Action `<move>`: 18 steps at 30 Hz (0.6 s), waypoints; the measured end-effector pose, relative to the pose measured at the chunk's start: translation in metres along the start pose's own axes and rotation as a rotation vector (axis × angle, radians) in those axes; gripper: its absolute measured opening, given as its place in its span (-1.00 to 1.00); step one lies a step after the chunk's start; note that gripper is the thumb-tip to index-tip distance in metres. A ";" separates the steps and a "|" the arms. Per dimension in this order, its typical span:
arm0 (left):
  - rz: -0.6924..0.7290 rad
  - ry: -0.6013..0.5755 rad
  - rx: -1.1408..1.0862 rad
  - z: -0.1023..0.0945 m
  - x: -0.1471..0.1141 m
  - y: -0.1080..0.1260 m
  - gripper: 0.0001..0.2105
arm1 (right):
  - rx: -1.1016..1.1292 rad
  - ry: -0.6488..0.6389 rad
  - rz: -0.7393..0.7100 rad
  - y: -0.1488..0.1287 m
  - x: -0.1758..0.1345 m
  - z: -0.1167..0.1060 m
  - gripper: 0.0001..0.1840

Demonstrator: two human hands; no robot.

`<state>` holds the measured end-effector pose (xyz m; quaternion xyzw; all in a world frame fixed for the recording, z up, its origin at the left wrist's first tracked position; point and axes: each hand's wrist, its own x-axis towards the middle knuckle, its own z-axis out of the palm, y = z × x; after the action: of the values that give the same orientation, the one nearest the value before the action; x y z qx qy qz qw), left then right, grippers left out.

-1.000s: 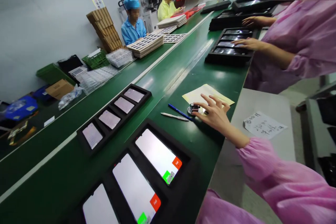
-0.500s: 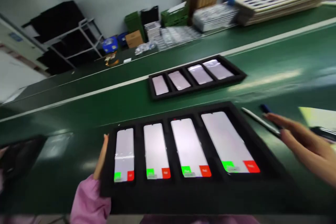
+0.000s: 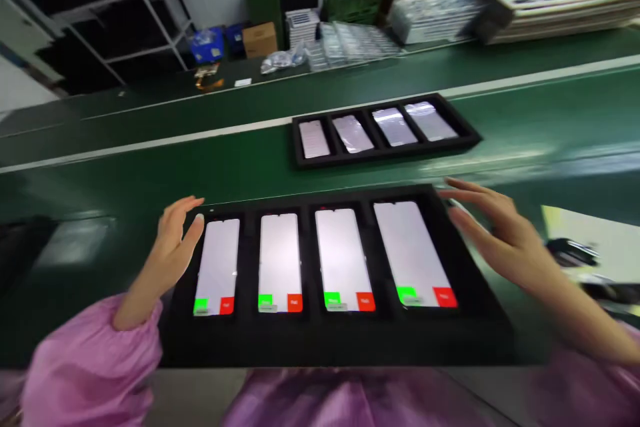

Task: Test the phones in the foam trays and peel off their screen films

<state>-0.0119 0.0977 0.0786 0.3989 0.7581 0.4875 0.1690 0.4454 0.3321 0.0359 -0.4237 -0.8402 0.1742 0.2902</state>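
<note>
A black foam tray (image 3: 340, 340) lies on the green surface close to my body, with several lit phones in its slots. Each phone, such as the one on the far right (image 3: 410, 247), shows a white screen with a green and a red box at the bottom. My left hand (image 3: 173, 247) is at the tray's far left corner, thumb and fingers apart. At the far right corner is my right hand (image 3: 500, 230), fingers stretched toward the edge. Whether either hand presses on the foam I cannot tell. Behind my right hand a white pen is mostly hidden.
A second black tray (image 3: 385, 155) with several phones sits farther back. Yellow-edged paper (image 3: 600, 227) with a dark object (image 3: 573, 251) on it lies at right. Stacked pale trays (image 3: 565, 3), clear plastic trays (image 3: 435, 13) and a cardboard box (image 3: 260, 39) stand along the far side.
My right hand has moved from beside the pens to the tray's far right corner. My left hand now shows more fully at the left corner. The camera view has tilted.
</note>
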 end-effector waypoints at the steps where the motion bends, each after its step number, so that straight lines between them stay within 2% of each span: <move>1: 0.173 -0.123 0.196 0.014 0.008 0.017 -0.63 | -0.031 -0.058 -0.059 -0.009 0.012 -0.001 -0.52; 3: 0.474 -0.422 0.443 0.052 0.016 0.047 -0.68 | -0.105 -0.146 -0.136 -0.023 0.031 0.005 -0.57; 5: 0.690 -0.578 0.598 0.093 0.017 0.069 -0.64 | -0.170 -0.184 -0.169 -0.031 0.041 0.014 -0.61; 7: 0.794 -0.591 0.703 0.127 0.015 0.079 -0.62 | -0.206 -0.210 -0.188 -0.033 0.044 0.020 -0.64; 9: 0.797 -0.557 0.751 0.148 0.016 0.078 -0.61 | -0.214 -0.229 -0.194 -0.033 0.041 0.022 -0.68; 11: 0.735 -0.550 0.721 0.156 0.018 0.072 -0.62 | -0.219 -0.217 -0.182 -0.032 0.039 0.022 -0.70; 14: 0.636 -0.585 0.638 0.155 0.025 0.069 -0.65 | -0.252 -0.136 -0.193 -0.031 0.042 0.026 -0.70; 16: 0.656 -0.606 0.656 0.154 0.030 0.075 -0.64 | -0.211 -0.120 -0.210 -0.029 0.047 0.032 -0.74; 18: 0.741 -0.594 0.728 0.156 0.033 0.086 -0.64 | -0.106 -0.143 -0.215 -0.025 0.052 0.036 -0.80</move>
<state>0.1064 0.2351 0.0851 0.7882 0.6072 0.0903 0.0447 0.3826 0.3583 0.0398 -0.3324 -0.9073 0.1269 0.2240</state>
